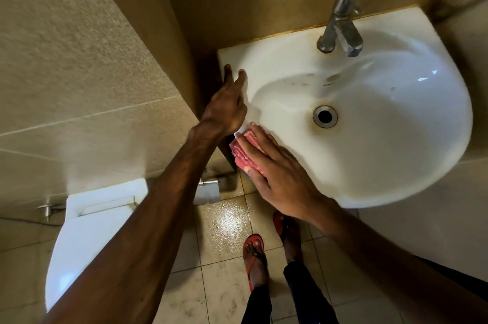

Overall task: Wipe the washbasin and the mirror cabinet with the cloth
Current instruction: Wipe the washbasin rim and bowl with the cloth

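Observation:
The white washbasin (396, 139) fills the right half of the head view, with a round drain (325, 116) in its bowl and brown stains near the back. My right hand (274, 173) lies flat on a folded pink cloth (241, 153), pressing it onto the basin's front left rim. My left hand (227, 107) rests on the basin's left edge, fingers stretched toward the back corner. The mirror cabinet is out of view.
A chrome tap (340, 23) stands at the back of the basin. A white toilet (87, 234) sits at the lower left, close to the tiled wall (66, 73). My feet in red sandals (254, 255) stand on the wet floor tiles below the basin.

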Available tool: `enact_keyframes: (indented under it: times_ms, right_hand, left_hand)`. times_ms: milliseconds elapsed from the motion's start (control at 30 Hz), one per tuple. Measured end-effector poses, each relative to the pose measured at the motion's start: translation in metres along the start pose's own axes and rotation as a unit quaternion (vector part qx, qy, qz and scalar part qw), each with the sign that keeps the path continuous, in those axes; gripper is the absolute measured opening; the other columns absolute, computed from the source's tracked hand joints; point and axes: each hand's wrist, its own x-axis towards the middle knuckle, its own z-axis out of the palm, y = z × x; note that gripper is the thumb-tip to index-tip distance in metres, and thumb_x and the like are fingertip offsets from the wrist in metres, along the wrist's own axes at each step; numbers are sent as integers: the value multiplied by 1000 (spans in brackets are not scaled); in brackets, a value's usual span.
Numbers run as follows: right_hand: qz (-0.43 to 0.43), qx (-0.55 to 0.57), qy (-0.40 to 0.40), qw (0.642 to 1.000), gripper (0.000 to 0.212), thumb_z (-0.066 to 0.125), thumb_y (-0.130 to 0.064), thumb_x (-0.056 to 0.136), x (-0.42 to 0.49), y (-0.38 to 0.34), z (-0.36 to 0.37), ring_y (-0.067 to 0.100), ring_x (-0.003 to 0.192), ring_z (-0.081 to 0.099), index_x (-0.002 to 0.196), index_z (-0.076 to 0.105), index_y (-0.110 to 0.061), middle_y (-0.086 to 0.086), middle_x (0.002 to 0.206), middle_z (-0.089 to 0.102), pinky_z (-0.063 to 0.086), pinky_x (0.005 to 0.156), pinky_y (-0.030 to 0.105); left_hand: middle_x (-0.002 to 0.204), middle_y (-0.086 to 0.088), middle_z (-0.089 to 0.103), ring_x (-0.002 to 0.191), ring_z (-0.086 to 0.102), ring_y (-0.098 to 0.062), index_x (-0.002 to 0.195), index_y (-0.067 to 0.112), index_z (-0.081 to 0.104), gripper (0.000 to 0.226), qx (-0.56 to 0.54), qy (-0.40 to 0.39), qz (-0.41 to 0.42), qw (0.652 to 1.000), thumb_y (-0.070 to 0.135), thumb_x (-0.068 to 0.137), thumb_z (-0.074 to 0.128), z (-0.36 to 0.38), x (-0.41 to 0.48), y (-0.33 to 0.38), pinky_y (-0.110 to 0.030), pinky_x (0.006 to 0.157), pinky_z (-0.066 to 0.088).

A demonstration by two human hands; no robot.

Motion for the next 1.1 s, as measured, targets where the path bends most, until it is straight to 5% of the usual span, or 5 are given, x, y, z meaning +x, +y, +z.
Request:
enact_keyframes:
  times_ms: [133, 333, 667, 933, 1100]
  right_hand:
    - [12, -23, 76, 997, 62, 49, -39, 101, 32, -11, 16, 31, 161, 15, 160, 35, -29, 9, 173, 18, 35, 123, 54]
    - [-10, -50, 127, 991, 67, 70, -34, 88, 99, -14, 10, 41, 156, 25, 148, 52, -10, 22, 162, 40, 27, 124, 63]
    - [86, -165, 71, 980, 91, 12, -61, 82, 161, -25, -1, 27, 161, 11, 162, 26, -20, 9, 172, 19, -1, 129, 41]
    - [-35, -150, 75, 985, 31, 83, -25, 72, 63, -30, 14, 33, 138, 51, 102, 79, -24, 3, 128, 70, 36, 119, 56]
    - [-94, -144, 19, 985, 45, 73, -22, 82, -5, -3, 6, 22, 162, 7, 125, 72, -35, -6, 171, 25, 22, 129, 43]
  left_hand:
    - [172, -5, 0, 159, 5, -20, 163, 14, 15, 57, -77, 5, -40, 996, 17, 110, 35, -14, -8, 7, -23, 123, 10]
    - [166, -9, 28, 153, 30, -23, 161, 10, 20, 54, -133, 94, -84, 983, 26, 111, 30, -25, -24, 21, -34, 125, 24]
    - [164, -9, 33, 148, 37, -23, 162, 11, 16, 54, -163, 77, -116, 977, 26, 112, 28, -26, -27, 27, -8, 104, 21]
    - [125, -22, 59, 115, 61, -38, 132, -1, 50, 34, -82, 7, -94, 992, 17, 108, 34, -19, -29, 20, -44, 97, 49]
    - [164, -25, 23, 148, 33, -39, 146, -3, 37, 46, 9, -42, -42, 998, 12, 103, 42, -17, -35, 16, -41, 121, 33]
